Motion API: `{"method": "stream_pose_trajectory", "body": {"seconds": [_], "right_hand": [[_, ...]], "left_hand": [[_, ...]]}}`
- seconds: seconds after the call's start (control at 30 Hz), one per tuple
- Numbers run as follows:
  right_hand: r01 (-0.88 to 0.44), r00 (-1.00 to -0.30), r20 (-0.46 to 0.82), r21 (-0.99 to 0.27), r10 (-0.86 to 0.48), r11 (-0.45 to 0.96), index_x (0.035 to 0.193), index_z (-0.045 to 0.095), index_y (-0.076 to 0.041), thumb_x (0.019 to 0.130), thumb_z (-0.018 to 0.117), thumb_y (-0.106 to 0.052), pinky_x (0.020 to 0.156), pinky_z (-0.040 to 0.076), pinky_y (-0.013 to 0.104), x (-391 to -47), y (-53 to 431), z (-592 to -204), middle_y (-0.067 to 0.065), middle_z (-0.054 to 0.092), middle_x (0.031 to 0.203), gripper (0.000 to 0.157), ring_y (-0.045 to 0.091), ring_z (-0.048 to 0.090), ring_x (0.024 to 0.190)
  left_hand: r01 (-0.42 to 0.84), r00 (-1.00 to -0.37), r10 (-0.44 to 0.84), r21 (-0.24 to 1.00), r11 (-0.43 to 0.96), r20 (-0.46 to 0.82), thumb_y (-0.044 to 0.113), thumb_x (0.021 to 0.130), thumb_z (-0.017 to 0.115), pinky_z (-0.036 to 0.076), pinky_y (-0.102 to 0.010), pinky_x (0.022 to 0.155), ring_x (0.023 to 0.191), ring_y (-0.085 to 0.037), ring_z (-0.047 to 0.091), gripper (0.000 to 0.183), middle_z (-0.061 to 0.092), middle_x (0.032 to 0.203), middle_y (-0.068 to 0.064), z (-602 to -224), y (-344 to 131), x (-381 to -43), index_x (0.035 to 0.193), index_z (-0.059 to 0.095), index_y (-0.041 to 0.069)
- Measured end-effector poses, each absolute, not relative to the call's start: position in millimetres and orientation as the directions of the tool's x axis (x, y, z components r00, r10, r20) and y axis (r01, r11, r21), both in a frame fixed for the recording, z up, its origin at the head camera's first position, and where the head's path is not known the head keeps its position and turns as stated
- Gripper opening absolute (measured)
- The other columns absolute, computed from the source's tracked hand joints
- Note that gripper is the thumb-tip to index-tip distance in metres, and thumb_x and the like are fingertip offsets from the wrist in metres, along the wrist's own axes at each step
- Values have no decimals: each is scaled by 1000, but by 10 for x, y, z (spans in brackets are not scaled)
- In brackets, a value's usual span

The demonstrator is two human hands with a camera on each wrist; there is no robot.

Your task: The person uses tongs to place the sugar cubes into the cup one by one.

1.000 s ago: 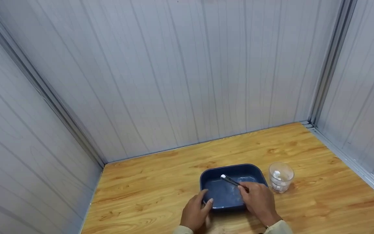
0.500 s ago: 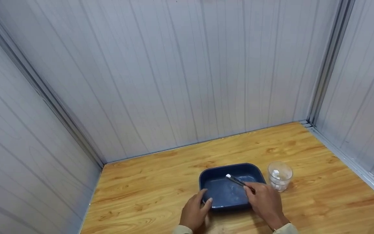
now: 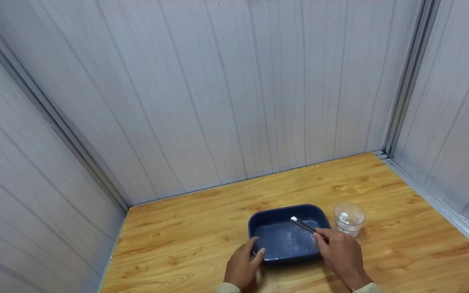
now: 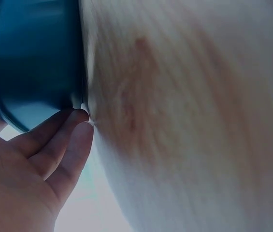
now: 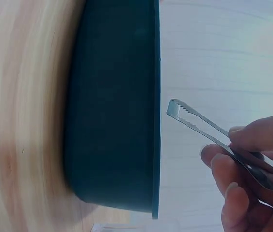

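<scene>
A dark blue rectangular tub point(image 3: 283, 240) stands on the wood-patterned table. My left hand point(image 3: 242, 264) holds its near left corner, the index finger over the rim. In the left wrist view, fingers point(image 4: 54, 145) of that hand lie against the tub's outer wall, by its base. My right hand point(image 3: 342, 254) pinches small metal tongs point(image 5: 213, 133) with serrated arms. A small white cube point(image 3: 294, 219) sits between the tong tips, above the tub; the right wrist view shows the tips higher than the rim. Beyond the right hand is a clear glass point(image 3: 356, 221) with several white cubes point(image 3: 343, 217) inside.
The glass stands just right of the tub, partly behind the right hand. Pale panel walls point(image 3: 218, 101) close off the table point(image 3: 169, 236) at the back, left and right.
My right hand has moved a little to the right with the tongs and the white cube, toward the glass's side of the tub. The left hand stays on the tub's corner.
</scene>
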State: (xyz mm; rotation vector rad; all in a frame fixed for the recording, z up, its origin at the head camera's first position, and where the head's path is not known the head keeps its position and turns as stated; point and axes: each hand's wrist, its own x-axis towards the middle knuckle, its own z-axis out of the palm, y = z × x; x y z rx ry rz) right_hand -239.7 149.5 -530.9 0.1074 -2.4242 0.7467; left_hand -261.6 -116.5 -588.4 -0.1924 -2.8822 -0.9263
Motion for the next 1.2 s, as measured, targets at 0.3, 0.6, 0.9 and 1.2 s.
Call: {"method": "stream_pose_trajectory", "body": {"seconds": [0.3, 0.6, 0.9, 1.2], "right_hand": [[-229, -801, 584, -499, 130, 836, 88, 76, -13, 75, 76, -19, 51, 47, 40, -2353, 1596, -5295, 3, 71, 81, 15, 20, 66, 69], [-217, -771, 616, -491, 160, 844, 84, 76, -11, 73, 77, -18, 50, 45, 42, -2335, 1716, -5286, 4, 70, 75, 13, 22, 64, 63], [-167, -767, 606, -506, 211, 846, 87, 76, -10, 75, 75, -17, 48, 41, 37, -2300, 1860, -5217, 0, 67, 68, 14, 16, 58, 55], [-101, -788, 561, -523, 253, 846, 87, 75, -11, 76, 76, -19, 47, 40, 34, -2271, 1963, -5190, -1, 67, 68, 13, 15, 59, 57]], "left_hand": [[151, -987, 86, 590, 793, 138, 52, 89, 52, 45, -44, 86, 104, -19, 57, 47, 61, 113, 2, -5895, -1172, -2620, 128, 54, 27], [156, -986, 84, 601, 784, 146, 53, 87, 55, 45, -43, 85, 103, -19, 57, 49, 61, 112, 2, -5896, -1171, -2621, 128, 54, 25], [134, -989, 68, 623, 770, 129, 53, 84, 60, 47, -37, 73, 85, -9, 55, 43, 56, 105, 6, -5888, -1162, -2635, 116, 58, 24], [120, -991, 54, 636, 763, 122, 51, 81, 64, 46, -32, 69, 79, -8, 51, 35, 50, 107, 6, -5895, -1150, -2641, 106, 57, 27]]}}
